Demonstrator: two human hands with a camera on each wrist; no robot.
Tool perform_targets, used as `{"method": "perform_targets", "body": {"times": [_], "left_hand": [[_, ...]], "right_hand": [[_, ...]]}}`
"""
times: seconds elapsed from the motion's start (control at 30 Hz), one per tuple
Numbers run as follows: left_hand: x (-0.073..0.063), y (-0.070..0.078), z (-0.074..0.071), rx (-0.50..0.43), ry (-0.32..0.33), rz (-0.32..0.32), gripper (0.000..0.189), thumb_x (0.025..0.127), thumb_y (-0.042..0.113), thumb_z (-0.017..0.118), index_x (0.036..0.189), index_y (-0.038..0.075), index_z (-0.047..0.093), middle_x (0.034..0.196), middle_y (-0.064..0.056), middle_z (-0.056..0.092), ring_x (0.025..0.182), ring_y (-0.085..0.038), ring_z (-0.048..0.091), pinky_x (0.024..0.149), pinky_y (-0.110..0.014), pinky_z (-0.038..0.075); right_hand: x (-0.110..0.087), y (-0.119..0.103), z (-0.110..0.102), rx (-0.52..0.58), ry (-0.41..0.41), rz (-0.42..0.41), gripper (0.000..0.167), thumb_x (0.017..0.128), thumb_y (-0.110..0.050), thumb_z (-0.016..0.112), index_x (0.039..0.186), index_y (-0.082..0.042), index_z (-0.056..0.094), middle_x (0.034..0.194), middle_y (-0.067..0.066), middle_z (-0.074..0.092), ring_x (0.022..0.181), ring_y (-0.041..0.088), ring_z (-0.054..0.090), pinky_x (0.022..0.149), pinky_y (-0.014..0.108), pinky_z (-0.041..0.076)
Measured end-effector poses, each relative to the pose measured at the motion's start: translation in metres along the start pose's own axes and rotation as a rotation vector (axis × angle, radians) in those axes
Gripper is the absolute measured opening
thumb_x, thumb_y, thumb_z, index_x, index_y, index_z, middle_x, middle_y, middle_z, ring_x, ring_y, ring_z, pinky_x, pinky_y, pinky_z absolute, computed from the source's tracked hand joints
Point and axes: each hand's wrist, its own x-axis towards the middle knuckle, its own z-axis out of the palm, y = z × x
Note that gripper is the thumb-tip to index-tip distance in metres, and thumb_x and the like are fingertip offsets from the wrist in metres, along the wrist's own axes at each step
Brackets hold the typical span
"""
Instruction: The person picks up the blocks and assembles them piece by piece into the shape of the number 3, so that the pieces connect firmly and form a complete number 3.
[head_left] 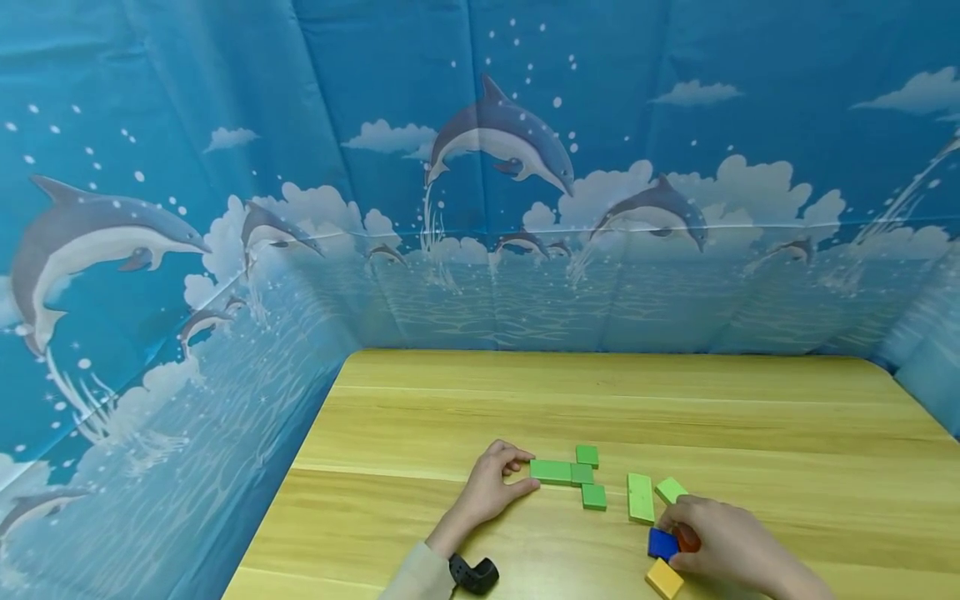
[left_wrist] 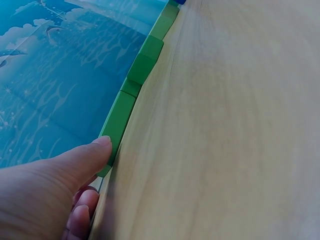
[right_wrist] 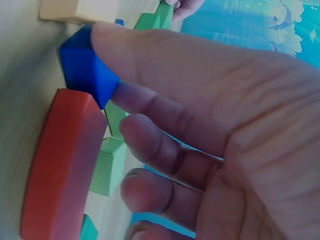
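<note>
My left hand holds the left end of a long green block between thumb and index finger; in the left wrist view the thumb lies on its edge. A small green square block adjoins its right end, with one green square above and another below. At the right, my right hand pinches a blue block between thumb and index finger, the other fingers loosely bent. Beside the blue block lies a red block, partly hidden under the hand in the head view.
A long light green block and a smaller one lie beyond the right hand. Nearer sits a yellow block. The wooden table is bordered by a dolphin-printed curtain. A black band is on the left wrist.
</note>
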Motion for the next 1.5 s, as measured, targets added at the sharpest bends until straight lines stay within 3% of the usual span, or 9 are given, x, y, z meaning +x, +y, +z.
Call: {"method": "perform_targets", "body": {"times": [0.47, 0.83, 1.5], "left_hand": [[0.0, 0.002, 0.0, -0.001, 0.0, -0.003, 0.036, 0.083, 0.03, 0.075, 0.111, 0.01, 0.067, 0.097, 0.003, 0.053, 0.084, -0.007, 0.05, 0.075, -0.021, 0.046], [-0.001, 0.003, -0.001, -0.001, 0.001, -0.011, 0.035, 0.083, 0.029, 0.075, 0.111, 0.01, 0.067, 0.097, 0.003, 0.053, 0.083, -0.007, 0.05, 0.074, -0.021, 0.045], [0.0, 0.004, -0.001, -0.001, 0.0, -0.007, 0.036, 0.082, 0.028, 0.075, 0.111, 0.009, 0.067, 0.097, 0.004, 0.053, 0.083, -0.006, 0.049, 0.074, -0.02, 0.045]], "right_hand": [[0.01, -0.008, 0.009, 0.035, 0.027, 0.103, 0.028, 0.073, -0.042, 0.079, 0.079, -0.024, 0.059, 0.061, -0.011, 0.039, 0.054, 0.002, 0.034, 0.049, 0.023, 0.025], [0.02, -0.024, 0.018, 0.051, 0.11, 0.012, 0.027, 0.075, -0.038, 0.078, 0.091, -0.017, 0.069, 0.062, -0.016, 0.038, 0.052, -0.001, 0.034, 0.048, 0.021, 0.028], [0.035, -0.042, 0.031, 0.023, 0.18, -0.001, 0.028, 0.073, -0.047, 0.077, 0.087, -0.024, 0.07, 0.062, -0.017, 0.038, 0.054, -0.001, 0.034, 0.047, 0.02, 0.027]]}}
